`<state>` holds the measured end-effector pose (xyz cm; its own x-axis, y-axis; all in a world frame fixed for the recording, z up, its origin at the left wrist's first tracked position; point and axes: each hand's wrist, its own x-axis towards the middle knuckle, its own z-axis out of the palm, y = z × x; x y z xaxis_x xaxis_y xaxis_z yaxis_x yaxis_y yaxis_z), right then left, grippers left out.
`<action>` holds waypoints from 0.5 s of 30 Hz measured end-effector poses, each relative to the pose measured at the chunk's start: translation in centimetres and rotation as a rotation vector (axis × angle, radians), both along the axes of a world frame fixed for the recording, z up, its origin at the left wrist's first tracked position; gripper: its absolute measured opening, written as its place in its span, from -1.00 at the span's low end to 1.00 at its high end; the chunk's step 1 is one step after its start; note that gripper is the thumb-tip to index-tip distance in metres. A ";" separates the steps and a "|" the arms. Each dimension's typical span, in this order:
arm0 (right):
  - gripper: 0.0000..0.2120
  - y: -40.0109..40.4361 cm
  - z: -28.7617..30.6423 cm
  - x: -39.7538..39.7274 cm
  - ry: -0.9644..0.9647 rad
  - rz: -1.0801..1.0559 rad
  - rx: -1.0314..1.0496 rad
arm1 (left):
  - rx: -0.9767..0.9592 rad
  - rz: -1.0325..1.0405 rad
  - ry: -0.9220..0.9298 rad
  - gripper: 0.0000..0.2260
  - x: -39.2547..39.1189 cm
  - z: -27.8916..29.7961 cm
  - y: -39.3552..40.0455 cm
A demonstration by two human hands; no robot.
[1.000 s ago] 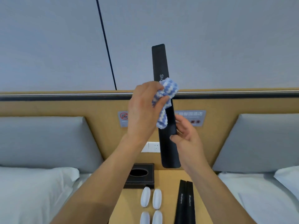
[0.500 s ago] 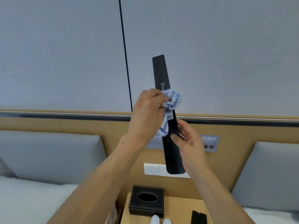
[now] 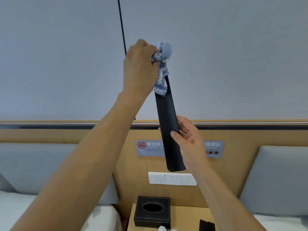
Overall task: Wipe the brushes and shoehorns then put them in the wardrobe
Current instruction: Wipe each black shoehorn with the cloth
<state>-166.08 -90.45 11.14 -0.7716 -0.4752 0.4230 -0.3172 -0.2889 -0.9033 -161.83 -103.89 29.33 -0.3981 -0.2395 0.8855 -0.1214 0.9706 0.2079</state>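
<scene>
I hold a long black shoehorn (image 3: 168, 117) upright in front of the wall. My right hand (image 3: 188, 139) grips its lower part, thumb across the front. My left hand (image 3: 140, 69) holds a bunched blue-and-white cloth (image 3: 160, 69) wrapped over the shoehorn's top end, which the cloth hides. Two more black shoehorns (image 3: 206, 225) lie at the bottom edge on the wooden bedside table (image 3: 185, 219), and the white tips of brushes (image 3: 162, 228) show beside them.
A black tissue box (image 3: 152, 211) stands on the table's back left. Behind it are the wooden headboard panel (image 3: 126, 157) with white sockets (image 3: 172, 178) and a no-smoking sign. Beds with grey cushions flank the table left and right.
My left hand has slid the cloth up the shoehorn from its middle to its top end. My view has tilted up, so most of the table items have dropped out of sight.
</scene>
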 end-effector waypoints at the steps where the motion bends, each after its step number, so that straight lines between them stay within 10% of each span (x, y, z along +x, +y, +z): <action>1: -0.61 0.0 0.3 -0.2 0.000 0.004 -0.015 | -0.004 -0.017 -0.027 -0.82 0.0 -0.6 0.4; 15: -0.47 0.3 1.4 -1.4 -0.214 0.196 -0.404 | -0.077 -0.271 -0.210 -0.85 1.8 -9.2 5.8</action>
<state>-167.50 -90.19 12.50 -0.7740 -0.4506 0.4448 -0.0416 -0.6648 -0.7458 -160.03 -98.08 20.18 -0.6134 -0.0361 0.7890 0.1105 0.9852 0.1310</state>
